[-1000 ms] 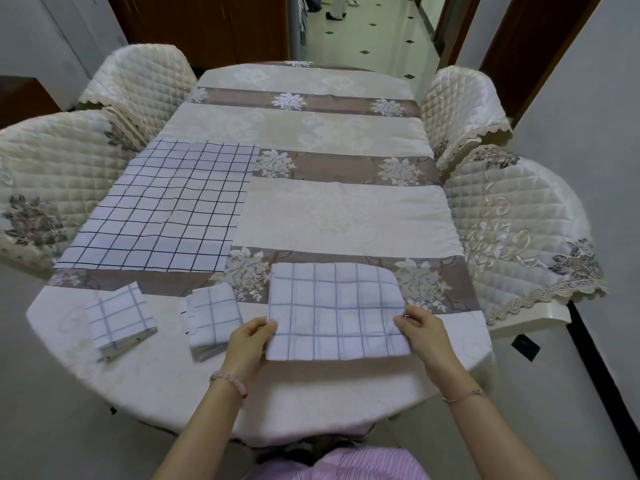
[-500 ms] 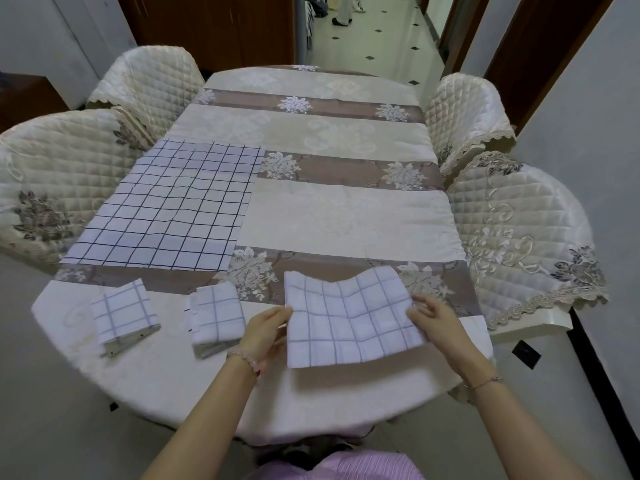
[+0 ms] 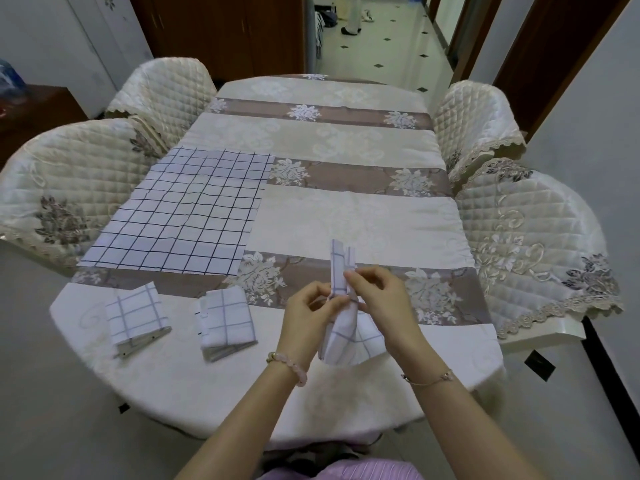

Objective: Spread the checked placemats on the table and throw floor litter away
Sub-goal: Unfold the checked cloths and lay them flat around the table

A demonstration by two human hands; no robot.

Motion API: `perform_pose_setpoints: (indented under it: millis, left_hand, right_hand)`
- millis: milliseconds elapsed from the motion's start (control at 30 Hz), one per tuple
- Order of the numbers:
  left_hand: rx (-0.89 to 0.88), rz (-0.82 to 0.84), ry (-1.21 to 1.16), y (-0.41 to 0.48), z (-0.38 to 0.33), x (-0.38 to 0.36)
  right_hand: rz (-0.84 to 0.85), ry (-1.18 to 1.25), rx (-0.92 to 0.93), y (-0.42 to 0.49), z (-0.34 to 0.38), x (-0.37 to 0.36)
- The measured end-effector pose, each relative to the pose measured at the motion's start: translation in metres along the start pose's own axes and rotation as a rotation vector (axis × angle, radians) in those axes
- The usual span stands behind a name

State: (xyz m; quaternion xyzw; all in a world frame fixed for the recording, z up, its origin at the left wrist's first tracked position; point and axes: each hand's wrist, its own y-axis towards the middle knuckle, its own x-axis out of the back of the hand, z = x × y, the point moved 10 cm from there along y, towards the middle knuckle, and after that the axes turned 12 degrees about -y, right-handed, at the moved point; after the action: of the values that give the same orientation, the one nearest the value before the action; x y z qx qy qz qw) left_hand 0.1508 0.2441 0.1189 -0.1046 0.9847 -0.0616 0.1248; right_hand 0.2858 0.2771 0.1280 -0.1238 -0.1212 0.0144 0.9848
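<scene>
One checked placemat lies spread flat on the left half of the table. Two folded checked placemats rest near the front edge, one at the left and one beside it. A third folded placemat is lifted off the cloth and bunched upright between my hands. My left hand pinches its left side and my right hand pinches its upper edge, close together above the table's front middle.
Four quilted cream chairs flank the table, two on the left and two on the right. A wall runs close along the right. A tiled corridor opens beyond the far end. A small black scrap lies on the floor at right.
The placemat lay flat under both hands on the table; now my hands have come together and lifted it, so it hangs gathered and upright between them.
</scene>
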Motion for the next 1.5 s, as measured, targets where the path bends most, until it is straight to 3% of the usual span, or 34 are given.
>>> perform_pose_setpoints:
  millis: [100, 267, 367, 567, 667, 733, 900, 1100, 1300, 1500]
  left_hand:
    - [-0.073, -0.084, -0.018, 0.004, -0.01, 0.008]
    - [-0.165, -0.378, -0.226, 0.018, -0.022, 0.061]
    - [-0.058, -0.393, -0.434, 0.028, -0.002, 0.075]
    - [0.32, -0.385, -0.737, 0.025, 0.083, 0.077]
    - [0.579, -0.326, -0.668, 0.001, 0.132, 0.063]
    - [0.624, -0.333, -0.6, -0.01, 0.149, 0.058]
    - [0.481, -0.401, -0.191, -0.012, 0.134, 0.068]
    - [0.393, -0.241, 0.152, 0.003, 0.115, 0.07]
    - [0.486, 0.056, 0.152, 0.003, 0.121, 0.083]
    - [0.557, 0.075, 0.164, 0.002, 0.12, 0.107]
  right_hand:
    - [-0.089, 0.095, 0.012, 0.003, 0.003, 0.018]
    - [-0.195, 0.276, 0.036, -0.001, -0.009, 0.058]
    - [-0.196, 0.289, 0.004, -0.006, -0.034, 0.067]
    - [-0.16, 0.458, -0.32, -0.028, -0.126, 0.042]
    - [-0.169, 0.484, -0.398, -0.037, -0.154, 0.028]
    - [-0.135, 0.446, -0.439, -0.045, -0.166, 0.018]
    - [0.019, 0.293, -0.476, -0.057, -0.179, 0.012]
    - [0.019, 0.47, -0.478, -0.023, -0.179, 0.035]
    - [-0.01, 0.336, -0.437, 0.03, -0.165, 0.076]
    - [0.246, -0.011, -0.413, 0.062, -0.15, 0.057]
